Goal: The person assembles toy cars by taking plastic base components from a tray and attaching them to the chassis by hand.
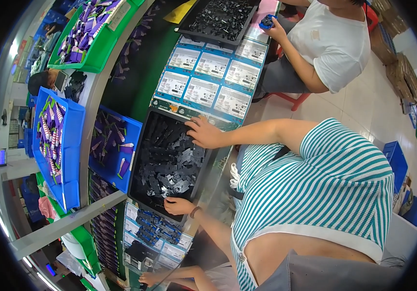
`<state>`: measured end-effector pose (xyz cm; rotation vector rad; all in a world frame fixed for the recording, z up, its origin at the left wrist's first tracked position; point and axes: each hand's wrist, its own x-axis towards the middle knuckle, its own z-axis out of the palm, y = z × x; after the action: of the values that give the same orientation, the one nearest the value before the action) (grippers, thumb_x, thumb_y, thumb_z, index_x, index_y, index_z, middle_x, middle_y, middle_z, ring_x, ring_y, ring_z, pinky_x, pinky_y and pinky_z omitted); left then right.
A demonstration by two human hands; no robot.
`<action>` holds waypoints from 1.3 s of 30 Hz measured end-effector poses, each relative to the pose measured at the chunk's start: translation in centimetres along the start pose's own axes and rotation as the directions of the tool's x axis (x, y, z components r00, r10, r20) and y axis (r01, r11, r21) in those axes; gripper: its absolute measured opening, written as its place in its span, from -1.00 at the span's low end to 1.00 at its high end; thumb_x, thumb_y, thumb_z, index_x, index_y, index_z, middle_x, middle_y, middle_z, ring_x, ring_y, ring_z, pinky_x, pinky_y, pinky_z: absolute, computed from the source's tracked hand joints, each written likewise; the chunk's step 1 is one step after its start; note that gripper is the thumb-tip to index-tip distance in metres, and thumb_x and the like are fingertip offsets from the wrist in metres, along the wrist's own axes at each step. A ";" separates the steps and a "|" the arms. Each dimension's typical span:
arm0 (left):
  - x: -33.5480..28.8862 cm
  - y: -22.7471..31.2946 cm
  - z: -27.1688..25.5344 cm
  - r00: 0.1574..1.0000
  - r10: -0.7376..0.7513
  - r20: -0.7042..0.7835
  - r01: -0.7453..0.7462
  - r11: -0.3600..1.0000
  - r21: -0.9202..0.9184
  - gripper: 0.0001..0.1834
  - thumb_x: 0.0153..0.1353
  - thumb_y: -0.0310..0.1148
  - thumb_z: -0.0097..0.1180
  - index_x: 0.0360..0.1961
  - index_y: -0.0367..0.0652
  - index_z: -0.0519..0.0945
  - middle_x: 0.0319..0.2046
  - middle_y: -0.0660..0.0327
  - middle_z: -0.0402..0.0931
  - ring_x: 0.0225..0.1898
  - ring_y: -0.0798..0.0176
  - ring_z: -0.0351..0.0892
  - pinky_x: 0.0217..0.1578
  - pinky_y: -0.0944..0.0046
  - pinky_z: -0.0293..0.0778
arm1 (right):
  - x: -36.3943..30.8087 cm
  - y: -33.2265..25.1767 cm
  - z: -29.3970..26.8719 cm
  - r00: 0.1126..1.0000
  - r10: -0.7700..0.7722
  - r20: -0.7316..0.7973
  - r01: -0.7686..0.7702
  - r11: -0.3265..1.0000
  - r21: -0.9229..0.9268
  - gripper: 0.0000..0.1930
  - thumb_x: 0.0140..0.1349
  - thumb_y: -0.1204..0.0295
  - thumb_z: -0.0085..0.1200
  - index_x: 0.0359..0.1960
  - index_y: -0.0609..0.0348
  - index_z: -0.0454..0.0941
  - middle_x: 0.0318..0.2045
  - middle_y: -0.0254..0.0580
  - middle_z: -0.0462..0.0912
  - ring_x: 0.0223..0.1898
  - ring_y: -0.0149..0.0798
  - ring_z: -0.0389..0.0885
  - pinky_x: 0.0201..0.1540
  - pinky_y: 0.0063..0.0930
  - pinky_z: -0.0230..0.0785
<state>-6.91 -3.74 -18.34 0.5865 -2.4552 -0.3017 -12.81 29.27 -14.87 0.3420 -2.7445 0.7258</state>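
A black tray (139, 182) full of dark, flat plastic parts (172, 157) lies on the bench in front of me. My right hand (206, 133), at the upper side of the picture, rests over the tray's rim with its fingers spread and nothing in them. Lower down, my left hand (179, 206), with a band at its wrist, reaches over the tray's near corner. Its fingers are closed together by the shiny parts there. What lies between those fingertips is too small to make out.
Beyond the tray, blue bins (59, 145) and a green bin (126, 19) hold purple striped pieces. Another black tray (240, 36) holds small dark parts. A co-worker in a white shirt (339, 43) holds a blue cup (267, 22). Another person's hand (151, 278) is at the bottom.
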 end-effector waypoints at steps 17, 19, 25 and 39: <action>0.0 0.3 0.1 0.999 -0.016 0.038 0.015 0.999 0.031 -0.60 0.39 -0.12 -0.10 -0.17 -0.25 0.62 -0.17 0.02 0.57 -0.13 -0.11 0.51 -0.17 -0.08 0.41 | 0.0 0.4 -0.2 1.000 0.004 -0.006 -0.004 0.999 0.034 -0.67 0.16 0.26 0.16 -0.10 0.14 0.48 0.23 0.02 0.24 0.26 0.15 0.15 0.27 0.17 0.05; 0.0 0.1 0.1 0.999 -0.008 0.037 0.007 1.000 0.024 -0.60 0.39 -0.12 -0.10 -0.17 -0.25 0.62 -0.17 0.02 0.57 -0.13 -0.11 0.51 -0.16 -0.08 0.41 | -0.1 0.3 -0.2 1.000 0.001 -0.008 -0.001 0.999 0.038 -0.67 0.16 0.26 0.16 -0.11 0.14 0.48 0.23 0.02 0.24 0.26 0.15 0.15 0.27 0.17 0.05; -0.1 0.0 0.0 0.999 -0.026 0.031 0.025 1.000 0.014 -0.60 0.39 -0.11 -0.10 -0.17 -0.23 0.63 -0.17 0.03 0.57 -0.12 -0.10 0.51 -0.16 -0.08 0.41 | 0.0 0.2 -0.2 1.000 -0.012 -0.016 0.013 0.999 0.035 -0.68 0.16 0.26 0.16 -0.13 0.14 0.47 0.22 0.02 0.25 0.26 0.16 0.15 0.25 0.19 0.06; 0.0 0.5 -0.7 1.000 -0.025 0.016 0.026 0.997 -0.066 -0.66 0.35 -0.21 -0.03 -0.25 -0.31 0.60 -0.23 -0.07 0.56 -0.18 -0.17 0.49 -0.13 -0.06 0.39 | -0.6 1.7 -3.6 0.999 0.016 -0.044 0.000 0.940 0.342 -0.59 0.04 0.39 0.25 -0.04 0.11 0.47 0.06 -0.01 0.39 0.16 0.07 0.32 0.20 -0.13 0.23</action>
<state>-6.67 -3.40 -17.59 0.5899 -2.4439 -0.3974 -11.97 32.65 -12.80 0.3800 -2.5710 1.2021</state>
